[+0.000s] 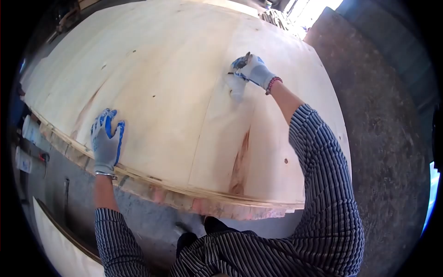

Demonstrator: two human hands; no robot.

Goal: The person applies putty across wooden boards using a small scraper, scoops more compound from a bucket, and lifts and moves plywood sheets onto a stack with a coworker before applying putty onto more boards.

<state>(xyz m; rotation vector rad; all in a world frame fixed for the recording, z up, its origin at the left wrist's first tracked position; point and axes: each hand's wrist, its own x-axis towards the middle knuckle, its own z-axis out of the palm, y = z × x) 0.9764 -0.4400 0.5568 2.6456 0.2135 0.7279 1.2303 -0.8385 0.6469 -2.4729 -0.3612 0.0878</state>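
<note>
A large pale plywood sheet (170,92) with knots and brown streaks lies in front of me, on top of a stack. My left hand (105,143), in a grey and blue coated glove, rests on the sheet near its front left edge, fingers spread and holding nothing. Farther out, right of the middle, my right hand (254,71) wears a matching glove. Its fingers are closed round a small dark-handled tool that looks like a putty knife (248,56); most of it is hidden by the glove. A shadow falls on the wood below that hand.
Layered sheet edges (198,203) run along the stack's front, close to my legs. A dark brown wall-like panel (374,120) stands along the right side. White buckets (31,129) are on the floor at left, and another pale board (64,240) lies lower left.
</note>
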